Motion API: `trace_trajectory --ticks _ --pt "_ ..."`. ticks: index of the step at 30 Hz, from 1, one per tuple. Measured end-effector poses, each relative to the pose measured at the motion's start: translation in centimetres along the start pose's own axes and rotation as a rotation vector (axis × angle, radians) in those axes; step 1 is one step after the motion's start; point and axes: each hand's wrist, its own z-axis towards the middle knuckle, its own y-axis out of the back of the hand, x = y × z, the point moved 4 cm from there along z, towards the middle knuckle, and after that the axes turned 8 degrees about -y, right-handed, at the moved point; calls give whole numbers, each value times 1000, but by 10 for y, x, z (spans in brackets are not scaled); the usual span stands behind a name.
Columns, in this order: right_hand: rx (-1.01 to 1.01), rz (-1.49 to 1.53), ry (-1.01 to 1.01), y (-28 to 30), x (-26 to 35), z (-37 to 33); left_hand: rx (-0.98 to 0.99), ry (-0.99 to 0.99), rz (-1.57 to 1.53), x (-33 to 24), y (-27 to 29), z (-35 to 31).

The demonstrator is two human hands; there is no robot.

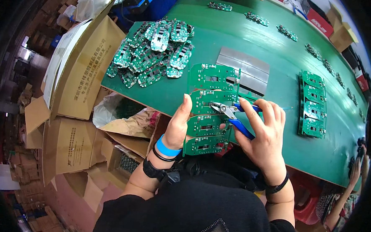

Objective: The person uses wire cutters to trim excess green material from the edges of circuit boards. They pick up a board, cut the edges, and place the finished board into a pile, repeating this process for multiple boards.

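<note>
My left hand (177,126) grips the left edge of a green circuit board panel (204,99), made of several joined boards, held up over the table's near edge. In my right hand (268,135) is a pair of blue-handled cutters (232,112). Their metal jaws lie against the panel's face, near its middle; whether they bite on anything is too small to tell. Beyond the panel, a grey ridged metal plate (248,69) rests on the table, partly covered by it. To the left is a heap of separate circuit boards (155,57).
A stack of board panels (313,106) stands on the green table (281,58) at right. Single boards (287,33) line the far side. Open cartons (85,68) and a plastic bag (110,112) crowd the left. Another person's hand (354,172) shows at the right edge, near a red stool (308,208).
</note>
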Motion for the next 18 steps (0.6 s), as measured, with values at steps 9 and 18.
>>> trace_trajectory --ticks 9,18 --pt "14 -48 -3 2 1 2 -7 16 36 -1 2 1" --pt "31 -17 -17 1 -1 2 -13 10 70 -3 0 2"
